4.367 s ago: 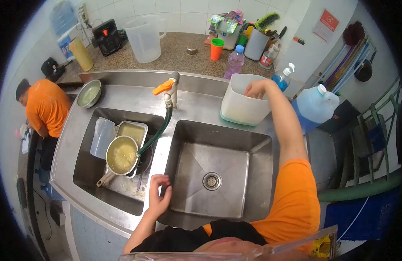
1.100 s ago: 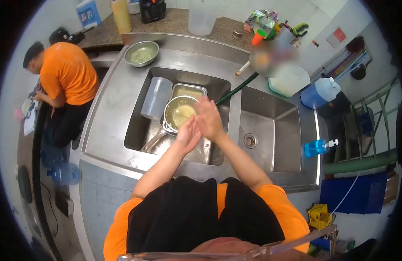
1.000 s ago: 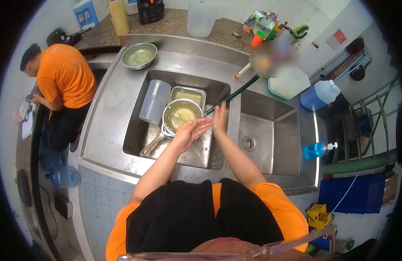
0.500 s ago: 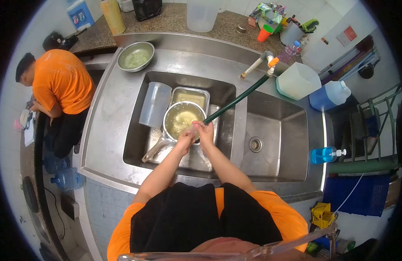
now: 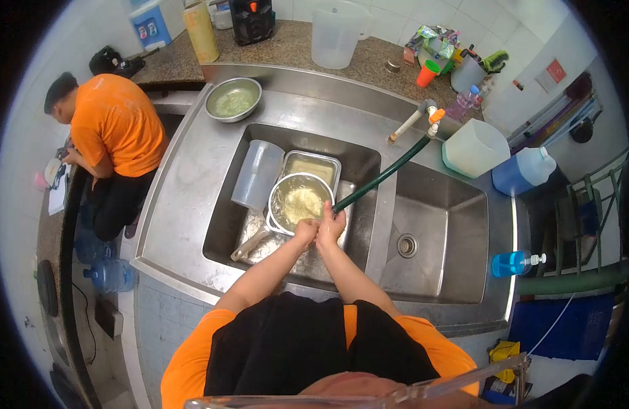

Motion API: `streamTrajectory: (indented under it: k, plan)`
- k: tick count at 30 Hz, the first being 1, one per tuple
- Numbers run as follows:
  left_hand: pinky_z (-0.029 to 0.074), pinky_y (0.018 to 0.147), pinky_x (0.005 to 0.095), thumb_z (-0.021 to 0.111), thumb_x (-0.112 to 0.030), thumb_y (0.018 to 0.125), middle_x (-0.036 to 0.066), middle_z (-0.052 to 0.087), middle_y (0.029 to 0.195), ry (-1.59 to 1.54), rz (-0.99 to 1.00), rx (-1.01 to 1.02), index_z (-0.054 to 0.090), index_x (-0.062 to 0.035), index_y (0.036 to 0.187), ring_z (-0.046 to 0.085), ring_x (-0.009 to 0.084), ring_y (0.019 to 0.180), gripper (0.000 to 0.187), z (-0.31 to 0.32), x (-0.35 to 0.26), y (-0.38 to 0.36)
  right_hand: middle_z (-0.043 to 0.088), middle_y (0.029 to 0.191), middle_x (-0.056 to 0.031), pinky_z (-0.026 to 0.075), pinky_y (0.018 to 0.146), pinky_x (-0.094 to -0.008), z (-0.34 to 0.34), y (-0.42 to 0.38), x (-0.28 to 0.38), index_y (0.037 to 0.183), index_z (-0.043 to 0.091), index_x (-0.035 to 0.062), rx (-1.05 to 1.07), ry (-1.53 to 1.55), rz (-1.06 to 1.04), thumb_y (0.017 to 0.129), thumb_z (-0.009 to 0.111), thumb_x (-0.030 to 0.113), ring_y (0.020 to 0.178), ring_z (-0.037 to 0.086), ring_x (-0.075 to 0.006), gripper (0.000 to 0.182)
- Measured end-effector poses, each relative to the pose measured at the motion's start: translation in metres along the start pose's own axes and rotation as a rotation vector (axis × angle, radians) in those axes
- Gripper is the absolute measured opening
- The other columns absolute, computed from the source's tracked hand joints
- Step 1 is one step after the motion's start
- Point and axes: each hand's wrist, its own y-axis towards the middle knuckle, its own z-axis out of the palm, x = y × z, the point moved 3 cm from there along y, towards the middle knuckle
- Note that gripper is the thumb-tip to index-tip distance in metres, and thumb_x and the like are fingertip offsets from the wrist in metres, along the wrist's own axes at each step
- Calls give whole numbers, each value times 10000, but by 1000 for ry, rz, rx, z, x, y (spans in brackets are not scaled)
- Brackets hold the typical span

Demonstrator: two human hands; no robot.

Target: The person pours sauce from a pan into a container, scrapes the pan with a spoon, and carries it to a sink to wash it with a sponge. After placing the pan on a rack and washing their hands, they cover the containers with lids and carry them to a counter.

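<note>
Over the near rim of a metal saucepan (image 5: 277, 221) in the left basin, my two hands are close together. My right hand (image 5: 332, 226) is closed around the end of a green hose (image 5: 389, 172), its thumb pointing up. Touching it, my left hand (image 5: 305, 232) is closed; whatever its fingers hold is hidden. Cloudy yellowish liquid (image 5: 302, 201) lies in the saucepan, whose handle (image 5: 250, 247) points to the lower left. Behind it sits a rectangular metal pan (image 5: 335, 163) with similar liquid. A translucent plastic container (image 5: 257, 174) lies on its side at the left.
A metal bowl (image 5: 257, 102) stands on the sink's back left ledge. The right basin (image 5: 434, 266) has a drain. A tap (image 5: 434, 112), jugs (image 5: 524, 170) and a blue soap bottle (image 5: 511, 264) line the right side. A person in orange (image 5: 117, 126) crouches at the left.
The view has shifted, so the sink sits lower and further right. My hands have drawn slightly toward me from over the saucepan, with the hose end still at my right hand.
</note>
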Motion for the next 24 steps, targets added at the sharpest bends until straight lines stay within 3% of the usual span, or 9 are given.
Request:
streamTrajectory:
  k: [3, 7, 9, 12, 16, 18, 20, 22, 24]
  plan:
    - [396, 467, 290, 490, -94, 819, 63, 568, 607, -6, 7, -35, 603, -36, 719, 508, 126, 518, 162, 2, -3, -1, 472, 659, 15, 325, 414, -202, 1, -5, 12, 840, 493, 41, 25, 161, 29, 815, 628, 236, 529, 421, -51, 238]
    - [389, 461, 282, 493, -103, 820, 67, 565, 607, -50, 101, -7, 591, -27, 681, 506, 120, 529, 187, 1, 4, 3, 506, 712, -4, 353, 470, -206, -4, -11, 20, 853, 518, 41, 112, 118, 218, 835, 593, 144, 589, 450, -76, 128]
    - [394, 481, 264, 493, -148, 829, 67, 572, 635, 281, 135, -39, 577, -11, 672, 507, 114, 555, 224, 0, -3, -4, 507, 715, -3, 357, 478, -210, -3, -9, 19, 842, 513, 46, 95, 77, 216, 828, 600, 133, 603, 457, -77, 124]
    - [421, 533, 284, 497, -207, 843, 87, 595, 702, -13, 114, 29, 586, 6, 705, 528, 133, 614, 269, 7, -2, -7, 505, 720, 4, 367, 502, -213, -2, -3, 7, 830, 504, 59, 48, 212, 116, 814, 611, 102, 620, 458, -78, 116]
    - [447, 627, 335, 483, -292, 860, 117, 614, 762, 33, 87, 20, 621, 45, 852, 568, 173, 704, 364, 10, -11, -11, 537, 744, 5, 402, 558, -224, -1, -2, -2, 840, 518, 59, 39, 326, 93, 795, 631, 113, 641, 495, -91, 133]
    - [456, 713, 310, 455, -256, 883, 114, 612, 961, 652, 155, 50, 595, 15, 1024, 579, 181, 837, 336, 9, -26, -18, 533, 697, 18, 386, 516, -217, -9, -1, -2, 795, 526, 81, 53, 309, 188, 778, 659, 159, 580, 476, -79, 156]
    - [451, 730, 314, 485, -234, 858, 125, 613, 969, 107, 133, 143, 587, 7, 1041, 576, 184, 860, 319, 4, 3, 3, 541, 676, 10, 382, 511, -229, -13, 2, -4, 762, 543, 72, -15, 223, 236, 759, 669, 157, 580, 477, -82, 152]
    - [464, 693, 322, 457, -266, 869, 107, 611, 879, 253, 135, 91, 586, -23, 1049, 595, 204, 785, 329, 10, -12, -15, 560, 703, -9, 387, 543, -260, -10, 0, 11, 785, 568, 31, -39, 182, 190, 750, 655, 114, 635, 500, -104, 125]
    - [476, 675, 312, 470, -230, 871, 99, 603, 907, -12, 58, 106, 546, 15, 1051, 598, 195, 754, 313, 15, -9, -16, 553, 708, -5, 372, 522, -265, -8, -2, 13, 832, 584, 29, -23, 184, 179, 746, 654, 104, 609, 479, -102, 134]
